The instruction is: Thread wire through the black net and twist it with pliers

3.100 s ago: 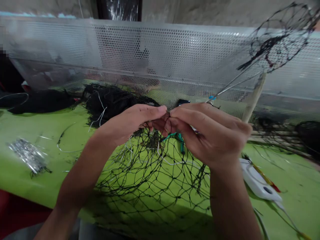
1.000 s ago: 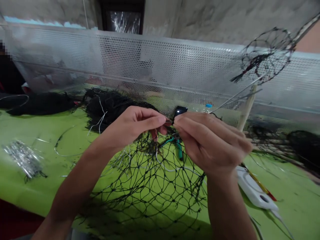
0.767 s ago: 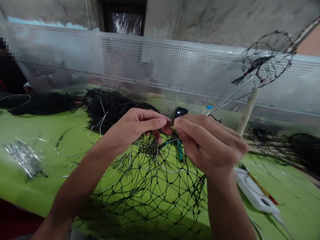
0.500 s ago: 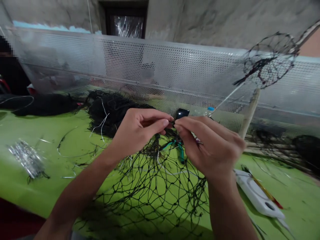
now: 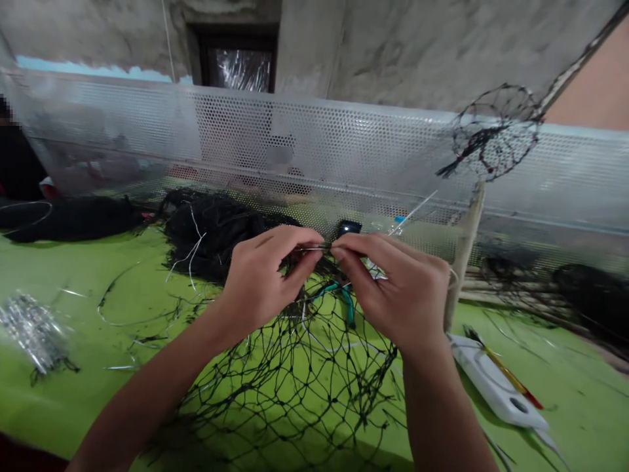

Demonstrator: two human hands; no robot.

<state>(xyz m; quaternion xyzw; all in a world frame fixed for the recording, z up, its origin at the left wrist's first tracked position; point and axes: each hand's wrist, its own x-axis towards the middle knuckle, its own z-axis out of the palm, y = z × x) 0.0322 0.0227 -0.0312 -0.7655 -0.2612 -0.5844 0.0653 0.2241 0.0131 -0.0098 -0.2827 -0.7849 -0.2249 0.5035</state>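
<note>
Inside the counter's (image 5: 63,262) near edge, the left hand (image 5: 258,282) pinches a metal rod (image 5: 312,248) above black netting (image 5: 333,400). The right hand's (image 5: 410,298) pinch hides its contents.

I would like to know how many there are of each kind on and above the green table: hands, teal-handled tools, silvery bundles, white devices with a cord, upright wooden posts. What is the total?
Hands: 2, the left hand and the right hand
Teal-handled tool: 1
Silvery bundle: 1
White device: 1
Wooden post: 1
Total: 6
</note>
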